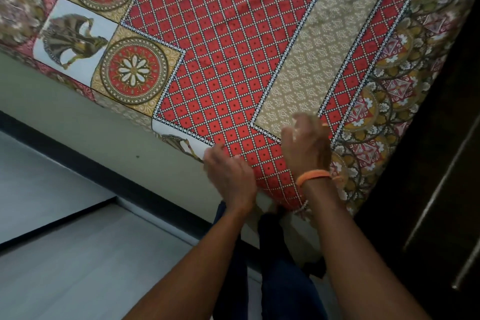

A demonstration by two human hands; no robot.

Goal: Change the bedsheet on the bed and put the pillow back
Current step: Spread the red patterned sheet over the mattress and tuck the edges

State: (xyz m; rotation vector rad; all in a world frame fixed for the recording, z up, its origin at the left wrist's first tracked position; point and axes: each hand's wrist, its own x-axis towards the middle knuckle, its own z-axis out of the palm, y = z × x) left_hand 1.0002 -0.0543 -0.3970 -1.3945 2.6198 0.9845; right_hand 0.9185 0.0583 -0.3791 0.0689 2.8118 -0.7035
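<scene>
Sheet lies flat over bed, w/ both hands at its near edge. Left hand fingers curl on the edge; right hand blurred, fingers loosely spread above sheet, grip unclear.

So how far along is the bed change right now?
The patterned bedsheet already lies flat across the visible part of the bed. In hand: the left hand and right hand, blurred, work at its near edge, seemingly smoothing it. Left: finishing the edges, and the pillow, which is not in view.
</scene>
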